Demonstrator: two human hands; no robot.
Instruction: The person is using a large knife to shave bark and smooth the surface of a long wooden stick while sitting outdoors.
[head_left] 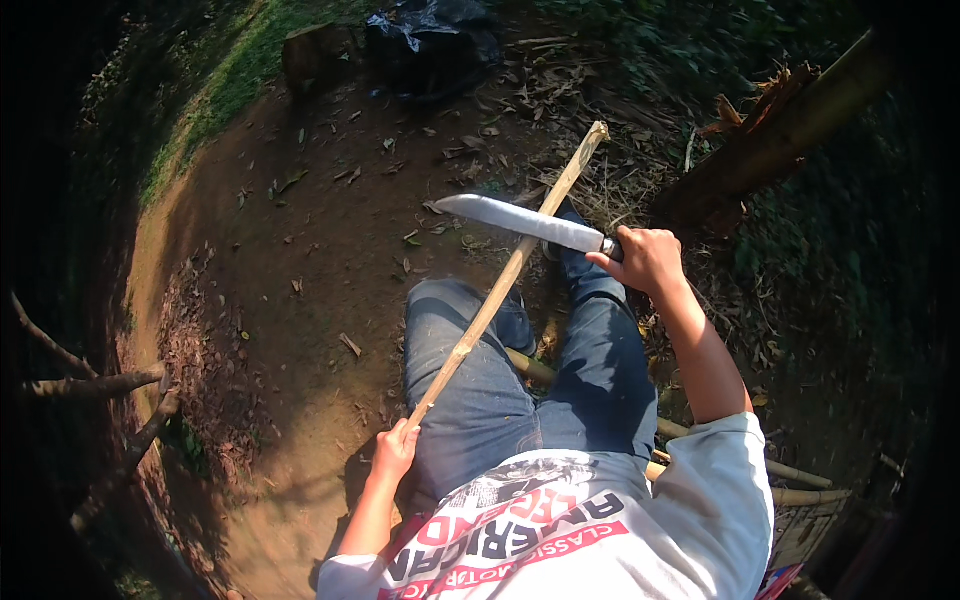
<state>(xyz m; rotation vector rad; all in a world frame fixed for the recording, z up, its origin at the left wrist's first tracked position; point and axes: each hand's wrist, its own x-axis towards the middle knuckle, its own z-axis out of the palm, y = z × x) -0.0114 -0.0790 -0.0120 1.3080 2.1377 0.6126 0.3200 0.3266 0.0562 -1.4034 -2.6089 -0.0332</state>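
My left hand (pixel 394 452) is closed around the lower end of a long pale wooden stick (pixel 487 312), beside my left thigh. The stick slants up and to the right across my jeans, its far end out past my knees. In my right hand (pixel 645 262) is the dark handle of a machete (pixel 525 221). Its broad, shiny blade points left and crosses over the upper part of the stick. Whether the blade touches the stick or hovers just above it, I cannot tell.
A thick trunk or bamboo pole (pixel 770 140) leans at the upper right amid dry leaves. A black plastic bag (pixel 430 50) and a stump (pixel 318 60) stand ahead. Branches (pixel 95 383) jut in at the left. Bamboo poles (pixel 800 474) lie by my right side.
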